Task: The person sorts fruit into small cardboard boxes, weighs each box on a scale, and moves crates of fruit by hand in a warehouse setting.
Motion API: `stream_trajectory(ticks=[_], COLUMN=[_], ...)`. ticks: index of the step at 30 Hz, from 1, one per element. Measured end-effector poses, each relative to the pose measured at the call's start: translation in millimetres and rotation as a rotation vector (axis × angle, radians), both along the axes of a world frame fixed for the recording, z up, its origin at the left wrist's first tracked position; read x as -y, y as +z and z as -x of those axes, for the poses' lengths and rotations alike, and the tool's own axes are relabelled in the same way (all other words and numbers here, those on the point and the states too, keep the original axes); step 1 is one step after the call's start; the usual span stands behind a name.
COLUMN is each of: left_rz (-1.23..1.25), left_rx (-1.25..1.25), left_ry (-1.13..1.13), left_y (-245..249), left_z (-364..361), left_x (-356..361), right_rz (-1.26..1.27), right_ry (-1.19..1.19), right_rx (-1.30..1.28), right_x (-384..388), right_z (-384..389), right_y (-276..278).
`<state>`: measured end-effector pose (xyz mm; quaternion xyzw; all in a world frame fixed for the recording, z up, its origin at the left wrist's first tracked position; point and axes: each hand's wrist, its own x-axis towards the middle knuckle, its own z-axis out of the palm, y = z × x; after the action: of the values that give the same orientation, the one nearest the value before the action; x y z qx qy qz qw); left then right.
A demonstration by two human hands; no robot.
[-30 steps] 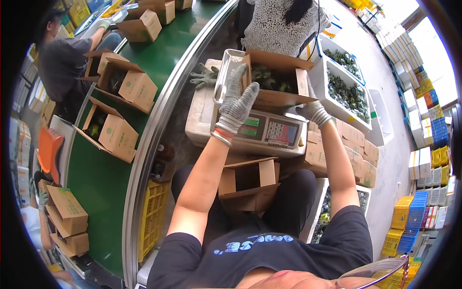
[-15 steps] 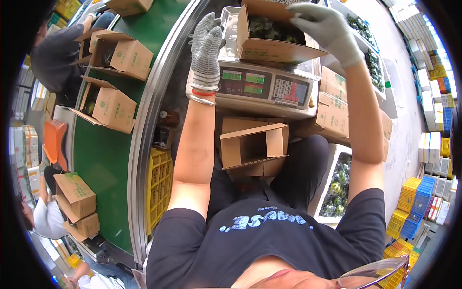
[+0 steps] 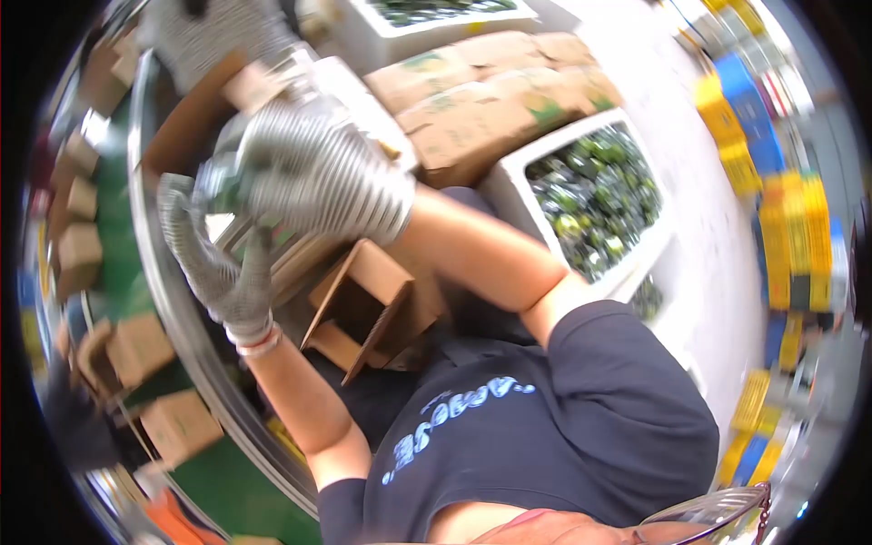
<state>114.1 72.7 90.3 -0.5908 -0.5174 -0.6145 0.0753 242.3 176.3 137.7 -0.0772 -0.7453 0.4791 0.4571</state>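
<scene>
My right hand [image 3: 318,168], in a grey striped glove, is closed at its fingertips round a small green thing in clear wrap [image 3: 216,186], blurred by motion. Just below it, my left hand [image 3: 218,272] is gloved too, its thumb and fingers spread apart with nothing held. Beyond both hands, the brown cardboard box [image 3: 186,127] stands partly hidden behind my right glove. An open empty carton [image 3: 372,300] sits tilted in front of my lap. The scale is mostly covered by my hands.
A white foam box [image 3: 509,182] full of wrapped green produce stands to the right, beside closed cartons [image 3: 490,100]. Another foam box [image 3: 409,32] lies at the top. Along the left runs a green conveyor [image 3: 241,481] with boxes. A grey knitted shape [image 3: 213,41] fills the top left.
The view has swung right and blurred. My right hand has come across to the left, now with the wrapped green thing. My left hand has lowered below it, still spread.
</scene>
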Motion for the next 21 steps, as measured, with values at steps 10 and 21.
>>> stream_trajectory(ticks=[10,21], left_rz=[0.297,0.171], left_rx=[0.460,0.516], left_ry=[-0.202,-0.033], left_y=[-46.5,-61.7], left_z=[-33.0,2.4], left_x=[-3.1,0.7], right_rz=[-0.082,0.582], right_ry=[-0.773,-0.854], right_rx=[0.753,1.197], right_x=[-48.7,-20.1], right_z=[-260.1,-415.5], right_y=[-119.2,-245.9])
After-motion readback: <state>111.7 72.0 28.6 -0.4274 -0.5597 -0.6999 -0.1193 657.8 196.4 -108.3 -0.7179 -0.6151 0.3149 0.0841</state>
